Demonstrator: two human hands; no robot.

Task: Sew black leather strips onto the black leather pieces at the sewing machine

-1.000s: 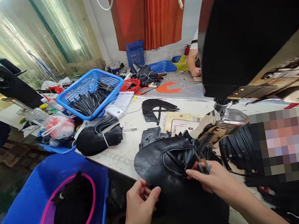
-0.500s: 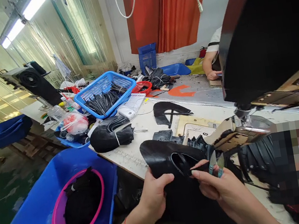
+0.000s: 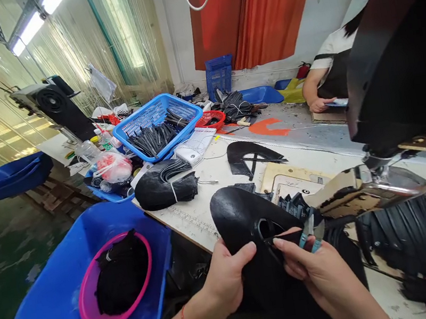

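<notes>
Left hand (image 3: 227, 276) is clamping the black piece (image 3: 234, 214) over the near edge of the tabletop (image 3: 192, 218), apparently steadying it; right hand (image 3: 314, 264) is pinching beside its opening, holding snips (image 3: 311, 235), presumably for convenience. A banded bundle (image 3: 155, 187) is lying at the left corner.

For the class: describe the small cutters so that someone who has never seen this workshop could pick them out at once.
Find the pale worktable across the middle of the view. At its near side, the right hand is at a rounded black piece. The small cutters jut up from that hand; teal handles and metal blades set them apart from the black piece beside them.
</notes>
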